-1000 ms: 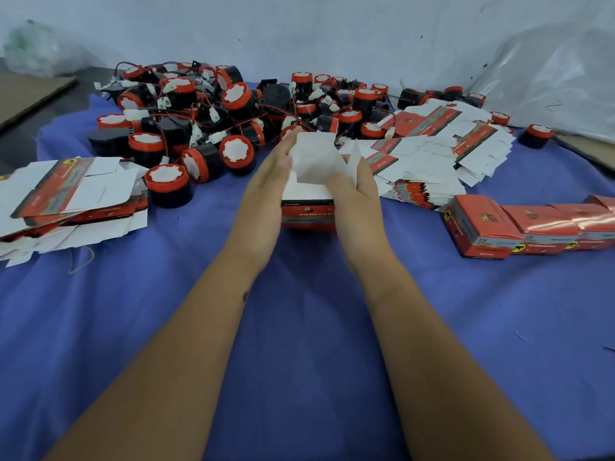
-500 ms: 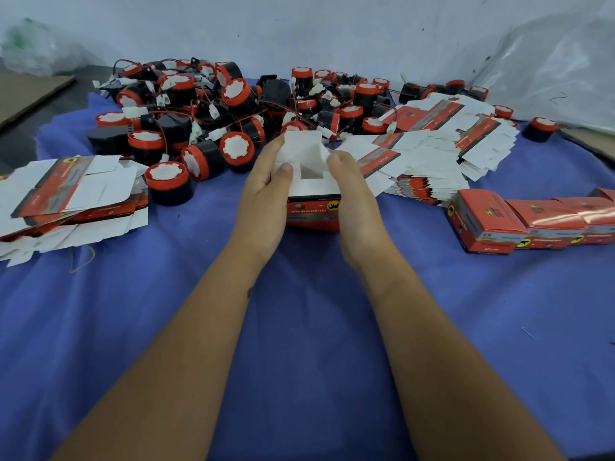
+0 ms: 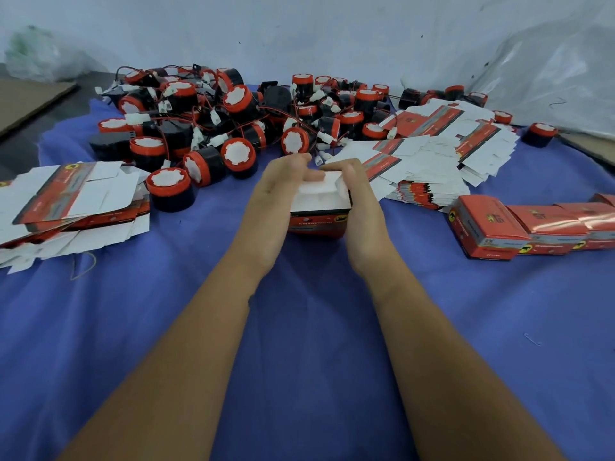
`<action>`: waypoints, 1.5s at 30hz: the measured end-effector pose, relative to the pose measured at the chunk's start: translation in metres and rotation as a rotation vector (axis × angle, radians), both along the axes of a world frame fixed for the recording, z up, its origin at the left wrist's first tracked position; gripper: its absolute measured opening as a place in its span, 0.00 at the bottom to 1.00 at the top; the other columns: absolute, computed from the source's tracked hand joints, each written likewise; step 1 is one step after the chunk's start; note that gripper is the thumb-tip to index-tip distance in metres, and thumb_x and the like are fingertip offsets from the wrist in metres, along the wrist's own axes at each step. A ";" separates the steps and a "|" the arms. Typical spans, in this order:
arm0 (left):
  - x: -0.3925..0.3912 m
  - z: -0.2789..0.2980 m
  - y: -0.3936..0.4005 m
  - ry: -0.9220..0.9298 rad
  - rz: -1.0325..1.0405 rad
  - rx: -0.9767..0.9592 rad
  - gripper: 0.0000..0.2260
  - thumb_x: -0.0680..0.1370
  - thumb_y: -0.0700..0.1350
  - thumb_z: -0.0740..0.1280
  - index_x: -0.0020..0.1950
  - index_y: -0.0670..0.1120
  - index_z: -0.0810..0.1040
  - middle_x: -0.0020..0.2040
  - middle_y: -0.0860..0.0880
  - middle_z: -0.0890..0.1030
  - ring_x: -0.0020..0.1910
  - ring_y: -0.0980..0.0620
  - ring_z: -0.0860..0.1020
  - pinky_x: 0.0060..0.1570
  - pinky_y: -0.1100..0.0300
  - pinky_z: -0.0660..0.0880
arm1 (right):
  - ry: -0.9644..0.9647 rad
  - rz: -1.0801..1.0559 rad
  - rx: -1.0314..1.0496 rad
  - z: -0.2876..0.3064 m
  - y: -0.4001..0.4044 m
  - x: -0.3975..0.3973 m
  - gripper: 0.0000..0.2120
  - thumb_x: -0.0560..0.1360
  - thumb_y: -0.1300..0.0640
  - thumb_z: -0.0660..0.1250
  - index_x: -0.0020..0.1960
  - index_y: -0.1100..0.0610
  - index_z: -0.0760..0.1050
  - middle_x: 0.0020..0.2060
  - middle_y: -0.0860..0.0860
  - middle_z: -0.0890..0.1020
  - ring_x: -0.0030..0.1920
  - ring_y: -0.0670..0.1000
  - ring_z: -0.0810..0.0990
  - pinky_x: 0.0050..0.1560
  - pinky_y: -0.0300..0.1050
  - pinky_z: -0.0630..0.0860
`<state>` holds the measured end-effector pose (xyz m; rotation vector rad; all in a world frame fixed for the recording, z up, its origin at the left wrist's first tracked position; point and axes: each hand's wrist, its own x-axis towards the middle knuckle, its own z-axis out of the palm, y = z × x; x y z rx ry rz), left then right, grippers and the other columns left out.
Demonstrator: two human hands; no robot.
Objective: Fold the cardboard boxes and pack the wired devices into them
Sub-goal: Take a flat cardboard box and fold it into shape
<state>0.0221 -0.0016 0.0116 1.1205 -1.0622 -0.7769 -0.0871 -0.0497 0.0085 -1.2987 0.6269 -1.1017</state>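
Box (image 3: 318, 217) upright — white flaps up (both hands (image 3: 273, 201) gripping).

— Open blue cloth (image 3: 299, 377) near the body, wide and bare on both flanks of the forearms.

— Farther out?

— Blocked straight ahead by the heap of wired devices (image 3: 233, 128), wires tangled throughout. Hemmed on the left by a stack of flat cartons (image 3: 73, 201), on the right by more flat cartons (image 3: 442, 161) and a row of folded boxes (image 3: 532, 227).

— And around the hands (image 3: 269, 207)?

— Tight beyond the box (image 3: 319, 214); one device (image 3: 169, 189) just left, a narrow lane of cloth between.
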 end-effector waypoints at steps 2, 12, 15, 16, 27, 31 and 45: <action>0.000 -0.002 0.000 -0.113 0.018 -0.036 0.04 0.79 0.47 0.65 0.49 0.54 0.79 0.63 0.56 0.76 0.60 0.60 0.76 0.57 0.62 0.72 | -0.045 0.038 0.058 0.002 0.000 -0.001 0.11 0.77 0.49 0.59 0.51 0.55 0.74 0.49 0.55 0.78 0.50 0.52 0.77 0.48 0.47 0.75; 0.015 -0.009 -0.002 0.089 -0.003 0.127 0.11 0.81 0.43 0.63 0.61 0.53 0.78 0.47 0.55 0.85 0.43 0.60 0.82 0.37 0.67 0.76 | 0.193 -0.060 -0.075 0.007 -0.005 -0.007 0.08 0.77 0.58 0.66 0.55 0.50 0.76 0.52 0.50 0.80 0.51 0.48 0.79 0.43 0.38 0.78; 0.014 -0.008 -0.001 0.048 0.067 0.071 0.11 0.81 0.41 0.64 0.61 0.53 0.79 0.51 0.54 0.84 0.47 0.58 0.82 0.44 0.65 0.77 | 0.314 -0.143 -0.097 0.005 -0.006 -0.008 0.15 0.77 0.51 0.68 0.63 0.50 0.74 0.58 0.50 0.79 0.57 0.48 0.79 0.54 0.44 0.79; 0.013 -0.007 -0.001 0.030 0.081 0.039 0.12 0.81 0.41 0.64 0.62 0.54 0.78 0.53 0.54 0.82 0.49 0.59 0.81 0.46 0.65 0.77 | 0.333 -0.157 -0.097 0.005 -0.006 -0.008 0.16 0.77 0.50 0.68 0.64 0.51 0.74 0.57 0.49 0.80 0.57 0.47 0.79 0.54 0.43 0.78; 0.012 -0.009 0.000 -0.083 0.006 -0.010 0.27 0.82 0.38 0.57 0.77 0.61 0.58 0.72 0.65 0.65 0.64 0.75 0.68 0.58 0.73 0.70 | 0.317 -0.236 -0.276 0.009 0.001 -0.011 0.17 0.75 0.61 0.71 0.63 0.52 0.77 0.58 0.46 0.80 0.53 0.46 0.79 0.58 0.47 0.78; 0.014 -0.007 0.002 -0.130 0.005 0.014 0.24 0.83 0.38 0.57 0.74 0.60 0.62 0.72 0.59 0.69 0.63 0.67 0.72 0.57 0.72 0.72 | 0.328 -0.245 -0.293 0.008 0.003 -0.010 0.18 0.74 0.64 0.71 0.61 0.51 0.78 0.57 0.48 0.80 0.55 0.49 0.79 0.58 0.50 0.78; 0.015 -0.009 -0.003 -0.143 0.152 -0.002 0.19 0.85 0.53 0.56 0.76 0.64 0.60 0.77 0.56 0.65 0.74 0.54 0.66 0.67 0.52 0.70 | 0.109 -0.367 -0.348 0.012 0.011 -0.007 0.05 0.78 0.64 0.67 0.45 0.59 0.80 0.52 0.50 0.82 0.54 0.44 0.79 0.50 0.35 0.76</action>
